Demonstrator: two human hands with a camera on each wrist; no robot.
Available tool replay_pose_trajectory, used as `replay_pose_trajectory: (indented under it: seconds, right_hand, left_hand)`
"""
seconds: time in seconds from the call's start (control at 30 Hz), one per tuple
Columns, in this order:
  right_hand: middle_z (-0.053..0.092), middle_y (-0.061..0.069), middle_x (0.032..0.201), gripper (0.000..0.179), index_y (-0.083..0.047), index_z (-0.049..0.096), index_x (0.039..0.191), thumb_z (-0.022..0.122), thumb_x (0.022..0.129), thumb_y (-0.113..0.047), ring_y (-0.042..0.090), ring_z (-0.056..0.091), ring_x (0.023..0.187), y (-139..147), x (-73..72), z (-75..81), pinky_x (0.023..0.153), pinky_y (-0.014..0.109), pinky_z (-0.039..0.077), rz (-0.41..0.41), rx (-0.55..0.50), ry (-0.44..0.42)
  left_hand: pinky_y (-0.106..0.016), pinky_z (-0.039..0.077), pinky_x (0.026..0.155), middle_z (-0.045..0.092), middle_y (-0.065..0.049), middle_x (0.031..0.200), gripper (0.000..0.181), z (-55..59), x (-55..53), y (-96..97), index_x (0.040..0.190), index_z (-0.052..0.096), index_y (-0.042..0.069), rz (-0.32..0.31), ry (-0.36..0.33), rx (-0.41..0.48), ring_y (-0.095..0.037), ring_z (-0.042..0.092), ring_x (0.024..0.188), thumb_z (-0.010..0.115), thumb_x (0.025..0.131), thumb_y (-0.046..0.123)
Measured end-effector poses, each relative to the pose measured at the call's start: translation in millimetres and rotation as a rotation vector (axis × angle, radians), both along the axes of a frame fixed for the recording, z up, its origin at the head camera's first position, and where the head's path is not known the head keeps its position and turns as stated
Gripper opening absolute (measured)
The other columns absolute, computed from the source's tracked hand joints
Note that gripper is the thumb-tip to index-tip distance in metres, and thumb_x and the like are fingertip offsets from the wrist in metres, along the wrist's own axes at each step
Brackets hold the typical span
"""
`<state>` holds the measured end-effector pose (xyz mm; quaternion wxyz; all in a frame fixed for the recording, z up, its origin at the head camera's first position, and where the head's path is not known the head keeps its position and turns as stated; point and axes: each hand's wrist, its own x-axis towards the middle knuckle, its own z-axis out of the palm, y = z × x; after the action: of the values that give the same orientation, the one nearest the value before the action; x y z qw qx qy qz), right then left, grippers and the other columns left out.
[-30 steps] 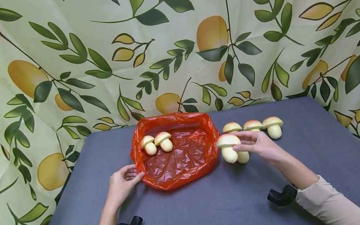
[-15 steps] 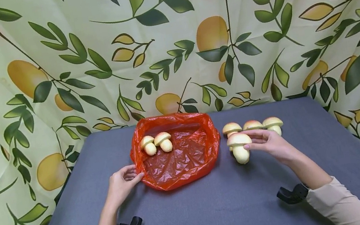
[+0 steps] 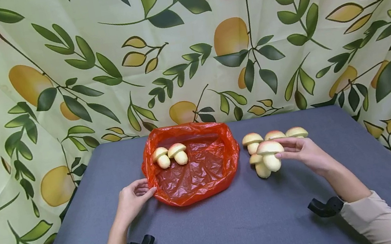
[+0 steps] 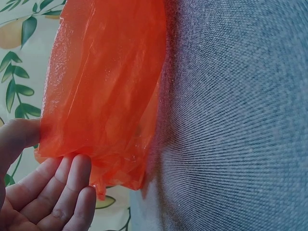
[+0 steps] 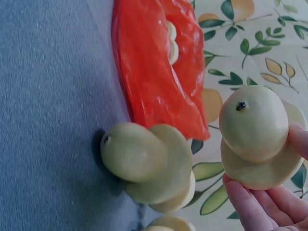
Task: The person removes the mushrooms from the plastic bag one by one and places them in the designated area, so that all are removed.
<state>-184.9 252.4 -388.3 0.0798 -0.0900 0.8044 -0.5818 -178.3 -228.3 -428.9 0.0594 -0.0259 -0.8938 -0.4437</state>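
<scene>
My left hand [image 3: 135, 200] pinches the left rim of a red plastic bag [image 3: 192, 194], thumb on one side and fingers on the other. Inside the wide-mouthed bag, toward its back left, lie two toy mushrooms [image 3: 177, 153]. To the right of the bag, my right hand [image 3: 309, 154] grips a pale toy mushroom [image 3: 271, 156] by its cap, stem down. In the right wrist view this mushroom [image 5: 252, 122] shows a small dark mark on its stem end. Another mushroom [image 3: 261, 169] is on the table just behind the held one, partly covered by it.
Behind the right hand, a row of three more mushrooms [image 3: 251, 140] is on the grey cloth-covered table [image 3: 215, 236]; the rightmost is partly hidden by the fingers. A leaf-and-fruit patterned curtain [image 3: 183, 54] hangs along the table's back edge. Each wrist wears a black camera mount [image 3: 326, 206].
My right hand has carried its mushroom to the right, away from the bag, passing in front of the mushroom on the table. The left hand and the bag have not moved.
</scene>
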Motion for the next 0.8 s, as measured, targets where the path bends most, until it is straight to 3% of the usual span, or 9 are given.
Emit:
replay_pose_trajectory:
  seconds: [0.43, 0.8]
  right_hand:
    - [0.058, -0.035, 0.101, 0.055, 0.004, 0.048, 0.136, 0.068, 0.09, -0.017, -0.015, 0.06, 0.095, 21.5, -4.0, -6.3, 0.082, 0.007, 0.047, -0.04, 0.024, -0.033]
    - [0.057, -0.037, 0.1, 0.06, 0.008, 0.043, 0.139, 0.067, 0.091, -0.02, -0.018, 0.057, 0.096, 34.4, -6.4, -16.2, 0.082, 0.005, 0.045, -0.052, 0.068, -0.057]
  left_hand:
    - [-0.016, 0.054, 0.071, 0.07, -0.024, 0.096, 0.034, 2.1, 0.8, 0.1, 0.111, 0.065, -0.009, -0.001, -0.01, 0.004, -0.004, 0.063, 0.077, 0.074, 0.083, 0.009]
    - [-0.017, 0.055, 0.072, 0.07, -0.024, 0.096, 0.034, 2.4, 0.9, 0.7, 0.11, 0.065, -0.009, -0.003, -0.012, 0.008, -0.004, 0.064, 0.077, 0.073, 0.083, 0.008]
